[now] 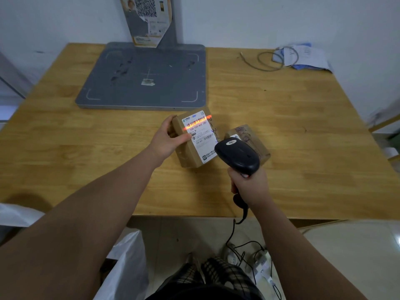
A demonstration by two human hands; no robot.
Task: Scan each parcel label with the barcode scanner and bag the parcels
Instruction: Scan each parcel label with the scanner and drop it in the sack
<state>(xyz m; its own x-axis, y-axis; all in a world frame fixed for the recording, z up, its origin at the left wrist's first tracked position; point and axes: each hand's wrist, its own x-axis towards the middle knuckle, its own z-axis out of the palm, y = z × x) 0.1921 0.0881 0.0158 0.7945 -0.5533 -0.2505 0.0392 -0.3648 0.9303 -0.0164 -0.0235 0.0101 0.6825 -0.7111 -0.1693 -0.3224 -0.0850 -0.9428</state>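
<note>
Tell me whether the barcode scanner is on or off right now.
On: the barcode scanner, gripped by the right hand, throws a bright orange line across the label of the parcel that the left hand holds.

The left hand (166, 138) grips a parcel (187, 153), an orange line crossing its label (198, 135). At its 4 o'clock the right hand (249, 186) holds the barcode scanner (238, 154), a second parcel (257, 142) at 3 o'clock

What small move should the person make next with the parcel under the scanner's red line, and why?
Probably the left hand should carry the parcel down to the white bag: the red line from the scanner crosses its barcode, and a second parcel waits.
</note>
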